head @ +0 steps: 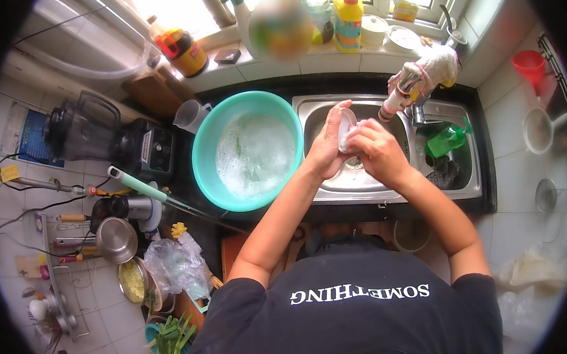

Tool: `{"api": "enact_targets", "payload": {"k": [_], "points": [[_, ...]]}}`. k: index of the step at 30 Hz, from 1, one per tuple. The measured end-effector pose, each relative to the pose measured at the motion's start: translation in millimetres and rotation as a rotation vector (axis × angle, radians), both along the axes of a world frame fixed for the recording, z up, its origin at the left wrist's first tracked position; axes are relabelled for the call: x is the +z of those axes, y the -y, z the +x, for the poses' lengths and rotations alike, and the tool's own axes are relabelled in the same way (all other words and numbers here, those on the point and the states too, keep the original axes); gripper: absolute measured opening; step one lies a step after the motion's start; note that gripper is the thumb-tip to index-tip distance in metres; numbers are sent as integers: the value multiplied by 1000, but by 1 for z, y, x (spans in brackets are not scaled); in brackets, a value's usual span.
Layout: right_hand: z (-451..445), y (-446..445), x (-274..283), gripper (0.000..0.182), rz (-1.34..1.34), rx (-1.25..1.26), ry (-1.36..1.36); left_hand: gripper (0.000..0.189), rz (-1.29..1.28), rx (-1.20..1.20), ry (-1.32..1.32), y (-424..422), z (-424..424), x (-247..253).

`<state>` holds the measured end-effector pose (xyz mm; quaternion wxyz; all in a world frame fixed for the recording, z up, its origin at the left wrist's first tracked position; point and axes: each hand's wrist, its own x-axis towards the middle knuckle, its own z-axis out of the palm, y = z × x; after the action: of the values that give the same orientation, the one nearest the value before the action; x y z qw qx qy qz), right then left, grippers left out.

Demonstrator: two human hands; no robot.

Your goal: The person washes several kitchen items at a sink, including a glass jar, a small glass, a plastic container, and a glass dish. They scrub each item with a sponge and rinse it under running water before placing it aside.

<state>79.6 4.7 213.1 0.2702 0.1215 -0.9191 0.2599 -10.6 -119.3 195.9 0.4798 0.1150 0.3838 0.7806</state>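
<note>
Over the larger basin of a stainless steel double sink [303, 108], my left hand [329, 142] holds a small pale dish or cup [347, 124], tilted on its side. My right hand [377, 149] presses against the same piece from the other side, fingers bent around its edge. Fingers cover much of it, so its exact shape cannot be told. Below the hands shows the drain strainer [354, 163]. A faucet [396, 103] wrapped in cloth reaches in from the upper right, its spout close to my right hand. No water stream is visible from it.
Left of the sink stands a turquoise plastic basin [200, 167] of sudsy water. A blender [152, 148] and a green-handled tool [138, 185] lie beyond it. In the smaller sink bowl rests a green spray bottle [446, 141]. Bottles, including a yellow pump bottle [348, 24], line the windowsill.
</note>
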Motion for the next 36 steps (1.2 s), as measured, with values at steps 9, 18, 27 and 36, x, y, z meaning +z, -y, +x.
{"api": "enact_targets", "payload": {"k": [9, 18, 27, 36], "points": [[-21, 23, 17, 16, -233, -209, -348, 56, 105, -93, 134, -5, 1, 8], [-15, 13, 0, 10, -3, -303, -128, 55, -78, 76, -243, -4, 9, 0], [5, -15, 24, 13, -1295, -14, 28, 59, 203, -75, 72, 1, 4, 9], [3, 9, 13, 26, -427, 10, -269, 52, 267, -110, 252, -6, 26, 14]]}}
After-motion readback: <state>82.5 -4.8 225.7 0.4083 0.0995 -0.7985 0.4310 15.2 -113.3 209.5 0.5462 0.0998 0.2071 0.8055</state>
